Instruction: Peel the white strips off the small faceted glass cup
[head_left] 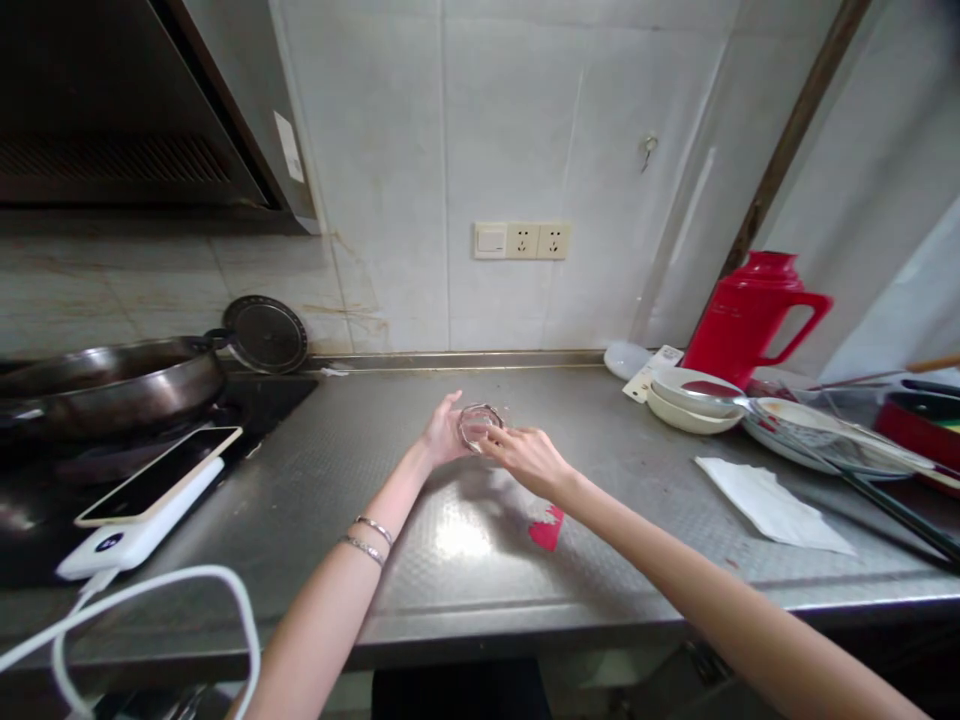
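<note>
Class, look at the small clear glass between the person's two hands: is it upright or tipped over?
Upright. The glass shows its round rim on top, with the left hand and right hand touching its sides.

A red thermos jug (750, 312) is seen at the tabletop's (465, 560) far right corner, with stacked white bowls (690, 398) just before it. A white paper napkin (769, 503) is laid nearer the front edge. A phone (161, 473) is rested on a power bank (142, 525) at the left edge, beside a wok (112, 380).

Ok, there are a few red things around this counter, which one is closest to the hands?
The small red scrap lying flat on the steel counter, just below the right hand. The red jug stands far off by the wall.
</note>
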